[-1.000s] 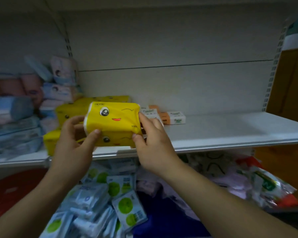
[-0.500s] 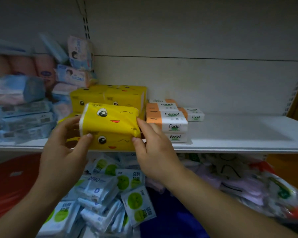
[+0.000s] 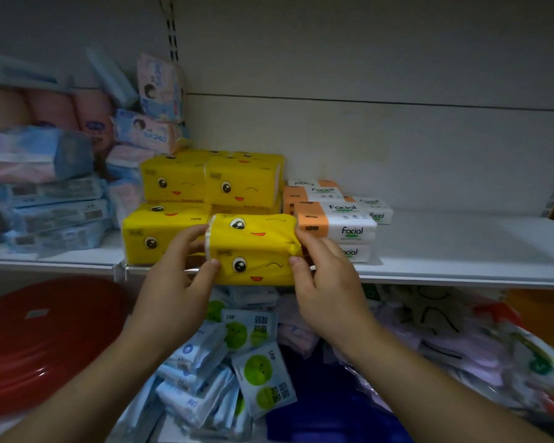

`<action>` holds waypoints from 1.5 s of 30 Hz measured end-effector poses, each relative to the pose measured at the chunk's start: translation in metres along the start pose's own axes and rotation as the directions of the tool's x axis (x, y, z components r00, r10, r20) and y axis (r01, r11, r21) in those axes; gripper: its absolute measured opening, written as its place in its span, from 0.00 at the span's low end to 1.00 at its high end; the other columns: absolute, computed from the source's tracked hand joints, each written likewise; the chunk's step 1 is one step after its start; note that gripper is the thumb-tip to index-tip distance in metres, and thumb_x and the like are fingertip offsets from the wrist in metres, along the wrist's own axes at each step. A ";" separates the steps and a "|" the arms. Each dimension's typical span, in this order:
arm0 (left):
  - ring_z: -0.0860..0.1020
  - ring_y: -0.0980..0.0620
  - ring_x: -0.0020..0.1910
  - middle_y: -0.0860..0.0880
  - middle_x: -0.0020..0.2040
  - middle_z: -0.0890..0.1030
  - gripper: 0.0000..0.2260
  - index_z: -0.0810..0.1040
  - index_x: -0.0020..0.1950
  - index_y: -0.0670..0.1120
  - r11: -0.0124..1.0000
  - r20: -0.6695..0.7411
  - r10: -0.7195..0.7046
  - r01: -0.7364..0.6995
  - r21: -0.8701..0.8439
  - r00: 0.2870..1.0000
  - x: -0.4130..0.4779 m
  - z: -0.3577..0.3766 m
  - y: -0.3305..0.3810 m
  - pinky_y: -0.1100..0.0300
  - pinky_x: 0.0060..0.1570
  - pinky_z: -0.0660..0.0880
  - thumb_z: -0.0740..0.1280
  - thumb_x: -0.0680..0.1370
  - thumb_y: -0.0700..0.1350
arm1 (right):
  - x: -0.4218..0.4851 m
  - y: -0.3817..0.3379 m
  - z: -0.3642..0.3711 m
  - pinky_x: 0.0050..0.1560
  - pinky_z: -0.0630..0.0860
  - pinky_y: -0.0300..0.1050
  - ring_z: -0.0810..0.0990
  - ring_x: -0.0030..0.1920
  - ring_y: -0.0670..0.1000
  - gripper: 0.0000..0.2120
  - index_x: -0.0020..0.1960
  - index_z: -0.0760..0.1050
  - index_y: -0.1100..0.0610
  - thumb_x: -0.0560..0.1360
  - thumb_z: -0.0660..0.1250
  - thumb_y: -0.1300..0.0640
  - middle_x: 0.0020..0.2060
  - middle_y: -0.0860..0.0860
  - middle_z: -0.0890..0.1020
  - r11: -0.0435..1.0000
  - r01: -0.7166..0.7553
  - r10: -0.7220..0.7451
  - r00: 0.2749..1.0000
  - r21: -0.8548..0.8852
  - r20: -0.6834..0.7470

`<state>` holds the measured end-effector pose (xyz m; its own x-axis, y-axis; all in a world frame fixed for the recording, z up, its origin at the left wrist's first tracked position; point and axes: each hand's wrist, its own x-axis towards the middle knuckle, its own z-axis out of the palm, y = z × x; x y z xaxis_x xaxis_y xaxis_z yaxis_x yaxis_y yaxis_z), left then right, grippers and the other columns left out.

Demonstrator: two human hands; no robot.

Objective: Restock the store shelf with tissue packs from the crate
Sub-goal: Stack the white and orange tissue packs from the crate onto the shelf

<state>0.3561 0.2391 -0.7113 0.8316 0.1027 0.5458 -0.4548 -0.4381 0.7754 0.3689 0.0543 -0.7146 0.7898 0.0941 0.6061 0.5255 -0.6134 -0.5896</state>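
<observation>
Tissue pack [image 3: 253,249] update: a second ago I had it up in front of the yellow stack [image 3: 211,183]. Now it's down at the front lip of the shelf [image 3: 445,251], lined up with the gap between the front yellow pack [image 3: 160,235] and the orange Facial packs [image 3: 336,222]. My left hand [image 3: 173,292] and right hand [image 3: 327,292] each grip one end, fingers curled round. Can't tell if it's resting on the shelf yet. Pretty sure it just needs a push back into the gap.

A yellow tissue pack [image 3: 253,247] with winking cartoon faces lies level at frame centre, gripped at its ends by the left hand [image 3: 173,289] and right hand [image 3: 330,286], at the front edge of the white shelf [image 3: 461,247]. Matching yellow packs [image 3: 211,183] stand stacked just behind it.
</observation>
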 end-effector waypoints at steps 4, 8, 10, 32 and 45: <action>0.74 0.51 0.54 0.56 0.53 0.75 0.21 0.69 0.68 0.51 0.956 0.006 0.041 -0.041 0.289 0.999 0.010 0.002 -0.011 0.57 0.50 0.71 0.67 0.76 0.42 | 0.003 -0.003 0.004 0.45 0.68 0.29 0.68 0.49 0.42 0.18 0.69 0.66 0.48 0.79 0.60 0.55 0.51 0.42 0.68 1.000 0.004 -0.004 1.000 -0.024 0.005; 0.65 0.40 0.63 0.37 0.64 0.70 0.26 0.67 0.68 0.46 0.763 -0.021 0.259 -0.191 0.618 0.966 0.020 -0.005 -0.029 0.42 0.59 0.67 0.71 0.72 0.44 | 0.015 -0.010 0.008 0.45 0.73 0.47 0.73 0.47 0.50 0.11 0.61 0.70 0.50 0.79 0.61 0.56 0.50 0.48 0.71 0.990 0.071 -0.068 0.997 -0.118 0.023; 0.67 0.36 0.64 0.36 0.64 0.72 0.20 0.71 0.64 0.47 0.664 0.045 0.312 -0.252 0.704 0.949 0.025 -0.006 -0.032 0.38 0.57 0.69 0.66 0.73 0.49 | 0.022 -0.011 0.013 0.47 0.74 0.49 0.73 0.49 0.52 0.10 0.61 0.71 0.52 0.80 0.59 0.57 0.52 0.50 0.73 0.981 0.091 -0.081 0.995 -0.171 0.062; 0.53 0.49 0.76 0.49 0.77 0.56 0.29 0.63 0.74 0.51 0.833 0.637 0.324 -0.530 0.157 0.699 -0.058 0.203 0.087 0.64 0.71 0.44 0.62 0.73 0.55 | -0.097 0.116 -0.180 0.62 0.63 0.42 0.71 0.64 0.53 0.22 0.69 0.68 0.53 0.76 0.64 0.52 0.63 0.52 0.73 0.763 -0.228 0.321 0.946 -0.605 0.049; 0.57 0.48 0.74 0.47 0.75 0.60 0.29 0.62 0.74 0.49 0.860 0.982 0.103 -0.510 -0.008 0.160 -0.211 0.422 0.132 0.57 0.71 0.57 0.66 0.75 0.53 | -0.306 0.261 -0.326 0.47 0.71 0.46 0.75 0.52 0.55 0.21 0.64 0.68 0.54 0.76 0.62 0.45 0.59 0.56 0.75 0.267 -0.683 0.939 0.344 -0.679 0.024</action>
<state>0.2551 -0.2174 -0.8583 0.3986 -0.9056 -0.1447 -0.8177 -0.4224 0.3910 0.1615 -0.3899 -0.8795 0.7723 -0.5248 -0.3579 -0.6141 -0.7611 -0.2090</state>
